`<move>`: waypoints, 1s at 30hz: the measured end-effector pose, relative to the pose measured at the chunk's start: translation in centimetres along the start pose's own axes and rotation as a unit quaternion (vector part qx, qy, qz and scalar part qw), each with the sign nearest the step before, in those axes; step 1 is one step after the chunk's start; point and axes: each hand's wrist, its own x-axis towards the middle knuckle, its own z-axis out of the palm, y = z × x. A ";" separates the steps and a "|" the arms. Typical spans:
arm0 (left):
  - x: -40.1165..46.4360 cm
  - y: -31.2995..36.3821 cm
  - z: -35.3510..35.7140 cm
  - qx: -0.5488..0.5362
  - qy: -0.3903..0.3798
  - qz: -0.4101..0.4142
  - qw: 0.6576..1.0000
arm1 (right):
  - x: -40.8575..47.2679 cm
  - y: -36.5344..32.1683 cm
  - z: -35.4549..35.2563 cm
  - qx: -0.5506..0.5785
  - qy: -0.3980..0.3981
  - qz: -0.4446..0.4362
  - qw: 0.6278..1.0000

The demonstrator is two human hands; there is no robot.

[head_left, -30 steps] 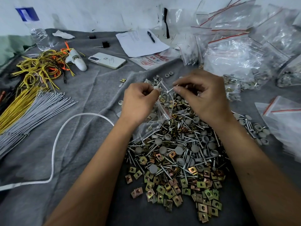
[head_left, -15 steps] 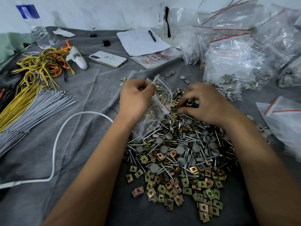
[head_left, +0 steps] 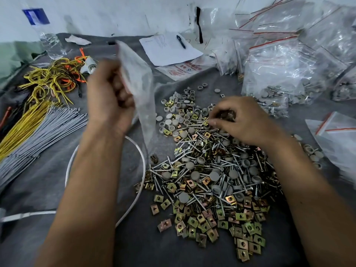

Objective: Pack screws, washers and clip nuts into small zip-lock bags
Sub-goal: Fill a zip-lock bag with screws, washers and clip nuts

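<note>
Lifted since half a second back: bag (head_left: 140, 87) now hangs blurred at 10 o'clock of the pile (head_left: 208, 170), gripped in the left hand (head_left: 109, 97); contents unreadable. Right hand (head_left: 238, 122) has dropped onto the pile's 12 o'clock edge, fingers curled, picking among screws; whether it holds any, cannot tell. Likely the next fill is starting. Filled bags (head_left: 289, 70) crowd 2 o'clock; cable (head_left: 134, 199) loops at 9 o'clock. Bench cloth (head_left: 48, 180) left of it shows bare patches.

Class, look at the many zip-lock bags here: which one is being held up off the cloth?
The blurred bag in the left hand, raised left of the hardware pile. The other bags lie heaped at far right.
</note>
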 end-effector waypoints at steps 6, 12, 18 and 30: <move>0.7 1.5 -1.6 0.397 0.126 0.373 0.829 | 0.1 0.2 0.2 0.008 0.055 0.024 0.998; -0.2 -2.6 0.1 0.609 0.010 0.254 0.751 | 0.5 -0.8 1.0 0.049 0.178 0.112 0.976; -0.4 -4.6 0.1 0.506 0.072 0.246 0.824 | 0.9 -3.6 3.1 0.237 0.027 0.073 0.968; -0.5 -6.6 0.0 0.486 -0.070 0.143 0.859 | 1.8 -2.1 3.3 -0.225 -0.078 0.016 0.971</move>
